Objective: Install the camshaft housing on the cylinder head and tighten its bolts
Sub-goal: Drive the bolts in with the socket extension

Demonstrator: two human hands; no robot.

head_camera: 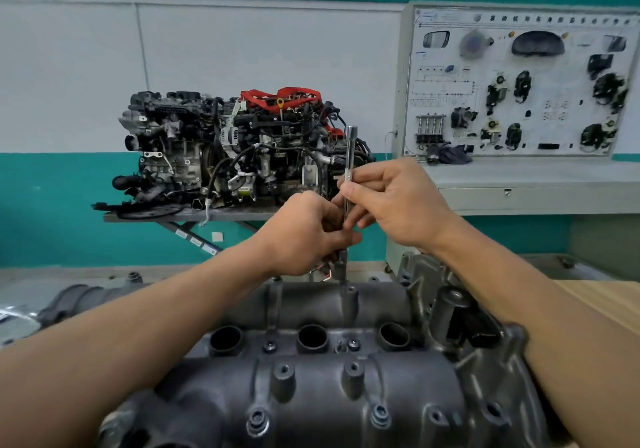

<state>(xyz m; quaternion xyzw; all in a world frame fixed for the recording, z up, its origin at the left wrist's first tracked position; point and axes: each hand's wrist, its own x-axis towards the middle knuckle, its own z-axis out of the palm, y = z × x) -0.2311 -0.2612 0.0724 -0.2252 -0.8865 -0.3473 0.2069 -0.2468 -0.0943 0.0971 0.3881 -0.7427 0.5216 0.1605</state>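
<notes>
Both hands hold an upright extension bar [349,170] w/ socket over the camshaft housing [311,361]. Left hand [308,233] grip pinches its lower end; right hand [391,201] grip pinches the knurled middle.

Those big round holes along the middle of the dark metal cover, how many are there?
3, in a row across the camshaft housing: left hole, middle hole, right hole. The forearms may hide another at either end.

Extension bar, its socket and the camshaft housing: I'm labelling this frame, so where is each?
Extension bar [350,151]: head view, on its bare shaft above the right hand.
Socket [341,267]: head view, on its side wall.
Camshaft housing [311,399]: head view, on its near cover.
</notes>
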